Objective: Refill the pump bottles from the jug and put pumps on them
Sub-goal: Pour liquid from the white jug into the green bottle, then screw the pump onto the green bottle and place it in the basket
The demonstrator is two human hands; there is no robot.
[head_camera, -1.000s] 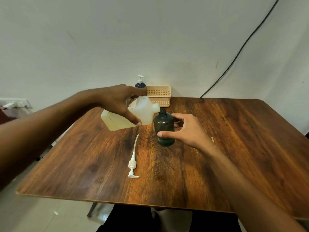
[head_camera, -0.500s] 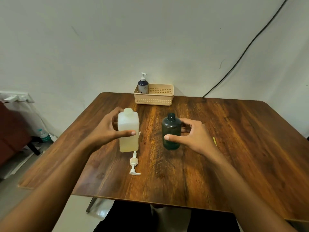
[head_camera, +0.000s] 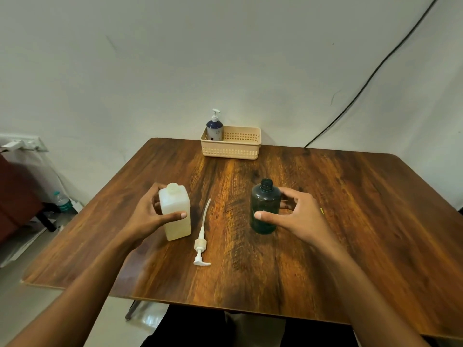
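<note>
Jug (head_camera: 175, 211) upright on table (head_camera: 350, 221), left hand (head_camera: 147, 216) gripping it. Right hand (head_camera: 295, 216) clasps open green bottle (head_camera: 265, 209). Pump (head_camera: 201, 242) lies between, unfitted. Blue bottle (head_camera: 214, 126) in basket (head_camera: 231, 146) already pumped.

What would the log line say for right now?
left hand: holds jug upright on table | right hand: holds open bottle | pump: lying between
</note>
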